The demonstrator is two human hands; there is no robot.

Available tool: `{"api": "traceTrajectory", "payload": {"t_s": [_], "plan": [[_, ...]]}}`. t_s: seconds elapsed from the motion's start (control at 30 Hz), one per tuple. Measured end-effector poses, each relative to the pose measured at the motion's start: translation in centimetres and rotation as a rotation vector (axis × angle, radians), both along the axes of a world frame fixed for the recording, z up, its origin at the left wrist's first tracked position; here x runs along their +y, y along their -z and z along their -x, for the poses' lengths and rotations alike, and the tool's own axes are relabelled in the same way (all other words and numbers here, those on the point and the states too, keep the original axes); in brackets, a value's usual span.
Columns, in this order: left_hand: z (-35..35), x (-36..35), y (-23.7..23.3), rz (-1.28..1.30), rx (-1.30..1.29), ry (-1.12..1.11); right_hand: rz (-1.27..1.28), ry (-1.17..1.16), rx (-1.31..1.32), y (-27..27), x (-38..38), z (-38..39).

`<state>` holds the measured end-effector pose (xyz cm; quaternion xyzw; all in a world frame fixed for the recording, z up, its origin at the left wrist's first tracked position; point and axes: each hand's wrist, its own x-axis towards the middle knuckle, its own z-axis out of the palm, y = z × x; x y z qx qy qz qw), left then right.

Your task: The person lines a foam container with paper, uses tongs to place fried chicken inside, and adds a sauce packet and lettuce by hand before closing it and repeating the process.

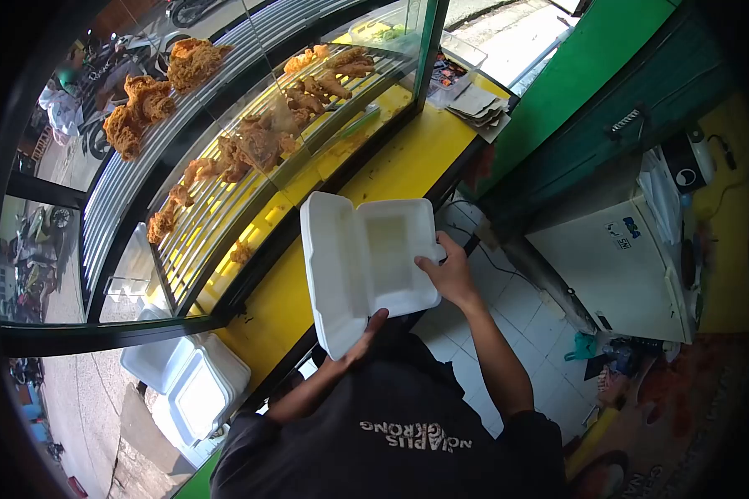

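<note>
An opened white foam takeaway box (pixel 395 258) is held up in front of my chest, its lid standing up on the left and nothing inside. My right hand (pixel 451 270) grips the box's right edge, thumb over the inner rim and fingers behind. At the lower corner near the hinge, my left hand (pixel 359 341) supports it, with the thumb showing and the other fingers hidden underneath. Beyond the box, a glass display case (pixel 308 154) holds pieces of fried chicken (pixel 258 148) on metal racks.
More white foam boxes (pixel 200 391) stand at the lower left. A yellow counter (pixel 266 320) runs along the case, with brown paper sheets (pixel 478 108) at its far end. On the right, a white fridge or freezer (pixel 616 258) stands by the tiled floor (pixel 495 324).
</note>
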<state>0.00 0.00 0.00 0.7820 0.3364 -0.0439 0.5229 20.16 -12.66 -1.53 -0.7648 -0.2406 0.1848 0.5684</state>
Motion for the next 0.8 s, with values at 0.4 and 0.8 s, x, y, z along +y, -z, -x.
{"api": "traceTrajectory", "payload": {"t_s": [0.4,0.8], "plan": [[-5.9,-1.3,6.4,0.391,-0.211,-0.617,0.267,-0.684,-0.007,0.5,9.0,-11.1],[-6.4,-3.6,2.7,0.139,-0.147,-0.928,-0.586,0.033,-0.421,-16.8,17.7,-21.8]]}}
